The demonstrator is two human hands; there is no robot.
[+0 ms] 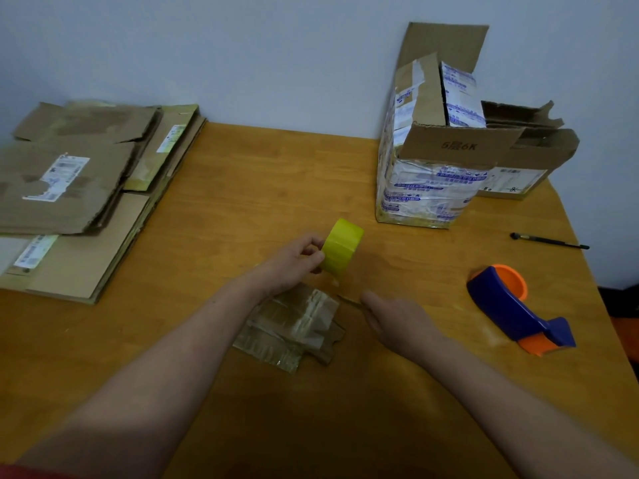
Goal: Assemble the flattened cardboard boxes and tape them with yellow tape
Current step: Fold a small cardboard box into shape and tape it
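Head cam: left hand [297,261] grips the yellow tape roll [340,250] on edge over the table [242,188], prob. to free its end. Right hand [397,319] is just below the roll by a thin strip; can't tell if it pinches. Flat boxes [79,188] sit stacked far left, not yet assembled.

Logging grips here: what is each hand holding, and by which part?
Left hand grips the yellow tape roll by its left rim. Whether the right hand pinches anything cannot be told.

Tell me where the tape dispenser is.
In the head view, the tape dispenser lies on the table, right of the right hand, nearer the person than the black pen.
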